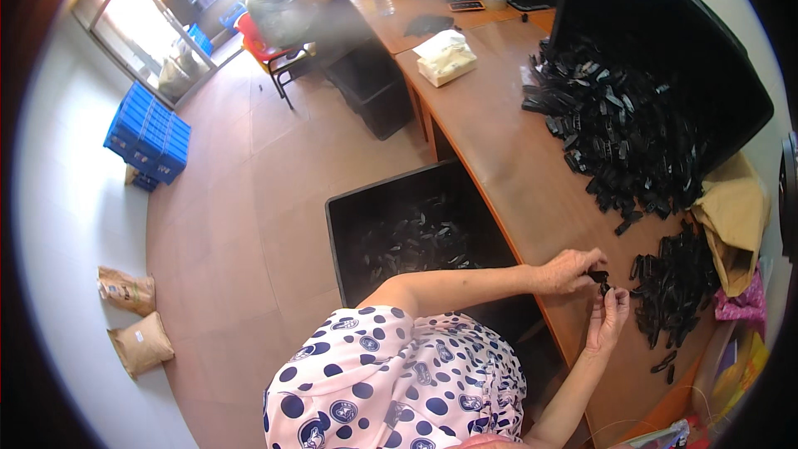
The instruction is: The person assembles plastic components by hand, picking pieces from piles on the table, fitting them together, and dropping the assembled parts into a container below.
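Note:
Over the brown table, my left hand (570,271) and my right hand (609,316) meet with their fingertips close together. Between them is a small black plastic piece (599,277), pinched by the fingers of both hands. Its exact kind is too small to make out, and the fingers cover part of it. Just right of my hands lies a pile of slim black pieces (675,283). A few loose ones (663,363) lie at its near end. Farther back, a larger heap of black parts (623,129) spills out of a tipped black bin (665,41).
A black tub (334,237) with scattered pieces stands below the table's left edge. A tissue pack (446,58) sits farther back on the table. Brown paper (731,216) and a pink bag (740,299) lie at right. Another person (287,4) sits at the far table.

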Tool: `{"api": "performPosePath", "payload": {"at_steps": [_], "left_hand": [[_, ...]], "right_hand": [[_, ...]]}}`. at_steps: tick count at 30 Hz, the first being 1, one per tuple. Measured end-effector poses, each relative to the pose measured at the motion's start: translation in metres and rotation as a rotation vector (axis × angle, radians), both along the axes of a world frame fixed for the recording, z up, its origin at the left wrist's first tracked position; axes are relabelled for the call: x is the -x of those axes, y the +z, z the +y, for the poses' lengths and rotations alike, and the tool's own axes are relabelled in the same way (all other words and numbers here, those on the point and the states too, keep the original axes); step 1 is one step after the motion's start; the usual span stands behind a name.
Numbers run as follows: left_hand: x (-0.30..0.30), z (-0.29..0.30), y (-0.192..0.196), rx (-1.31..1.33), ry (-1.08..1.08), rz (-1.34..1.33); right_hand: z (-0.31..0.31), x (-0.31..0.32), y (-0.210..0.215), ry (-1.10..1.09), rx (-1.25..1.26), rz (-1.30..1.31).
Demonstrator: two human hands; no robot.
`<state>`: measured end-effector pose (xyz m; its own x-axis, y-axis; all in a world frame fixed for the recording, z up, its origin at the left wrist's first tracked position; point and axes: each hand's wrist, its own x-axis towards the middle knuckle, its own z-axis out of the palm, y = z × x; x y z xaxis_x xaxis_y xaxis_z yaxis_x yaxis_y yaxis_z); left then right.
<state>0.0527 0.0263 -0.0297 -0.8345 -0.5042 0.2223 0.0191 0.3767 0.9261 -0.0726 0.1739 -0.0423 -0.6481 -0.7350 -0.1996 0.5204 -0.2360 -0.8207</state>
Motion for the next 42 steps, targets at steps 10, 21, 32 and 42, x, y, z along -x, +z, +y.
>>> {"api": "performPosePath", "payload": {"at_steps": [10, 21, 32, 42], "left_hand": [[-0.018, 0.016, 0.016, 0.037, -0.096, 0.192], [-0.054, 0.024, 0.030, 0.061, -0.109, 0.211], [-0.047, 0.024, 0.032, -0.061, -0.174, 0.096], [-0.038, 0.033, 0.034, 0.144, -0.203, 0.045]], "right_hand": [[0.011, -0.016, 0.027, 0.045, 0.129, 0.078], [0.024, -0.042, 0.062, 0.288, -0.295, 0.357], [0.031, -0.044, 0.063, 0.260, -0.132, -0.010], [0.043, -0.035, 0.059, 0.323, -0.228, 0.061]]}}
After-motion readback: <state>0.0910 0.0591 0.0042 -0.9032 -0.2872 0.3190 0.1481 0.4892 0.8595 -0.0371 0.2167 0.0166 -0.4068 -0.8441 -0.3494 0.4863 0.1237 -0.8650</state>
